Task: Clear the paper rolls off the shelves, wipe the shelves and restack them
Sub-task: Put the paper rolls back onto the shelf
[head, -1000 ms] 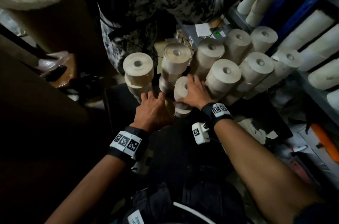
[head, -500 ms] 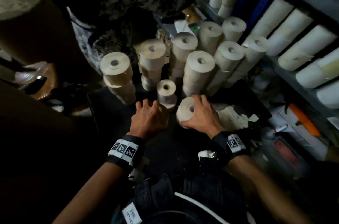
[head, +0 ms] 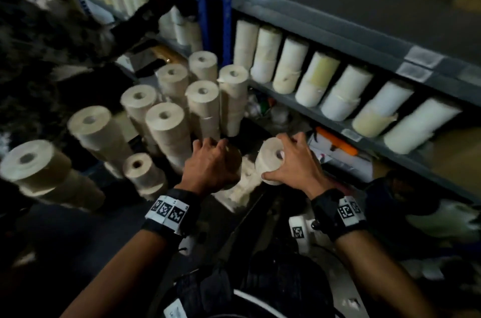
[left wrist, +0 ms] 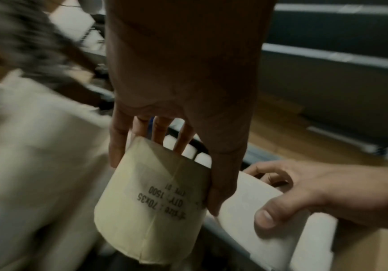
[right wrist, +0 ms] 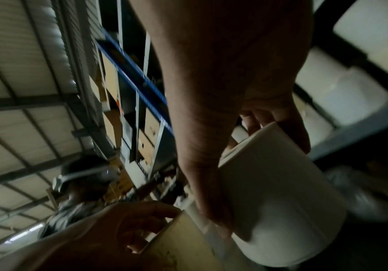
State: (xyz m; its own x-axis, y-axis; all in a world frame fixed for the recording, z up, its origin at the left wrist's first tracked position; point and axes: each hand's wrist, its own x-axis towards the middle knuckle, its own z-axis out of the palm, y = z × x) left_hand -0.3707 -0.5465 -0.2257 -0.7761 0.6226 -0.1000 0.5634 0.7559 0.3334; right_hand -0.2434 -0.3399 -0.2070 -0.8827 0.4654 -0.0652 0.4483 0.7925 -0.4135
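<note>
A yellowish wrapped roll (left wrist: pixel 151 205) is gripped from above by the left hand (head: pixel 210 164), and just beside it a white roll (head: pixel 270 159) is clasped in the right hand (head: pixel 294 161). Both sit low in front of the grey shelf (head: pixel 338 39), where more rolls (head: pixel 322 78) stand in a row, with stacks of rolls (head: pixel 166 119) standing to the left.

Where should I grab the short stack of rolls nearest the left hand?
Take the top roll of the short stack by its curved side, coming from above. It stands upright with its core hole facing up, lower than the taller stacks behind it, so the near side looks free.
</note>
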